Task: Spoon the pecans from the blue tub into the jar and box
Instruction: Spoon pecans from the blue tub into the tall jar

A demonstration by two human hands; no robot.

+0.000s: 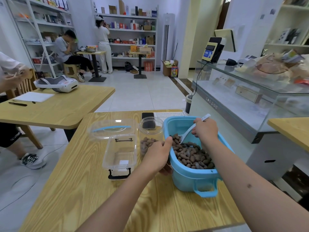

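On the wooden table (93,190), my right hand (205,129) is gripping a white spoon (189,131), dipping into pecans (192,154) below my fingers; my left hand (157,156) is clasping the blue tub (189,180) rim.

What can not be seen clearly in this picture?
- Head view: the left hand covers the lower jar, hiding its pecan level.
- The spoon bowl is buried among the pecans; its load is unclear.
- The paper print is too small.
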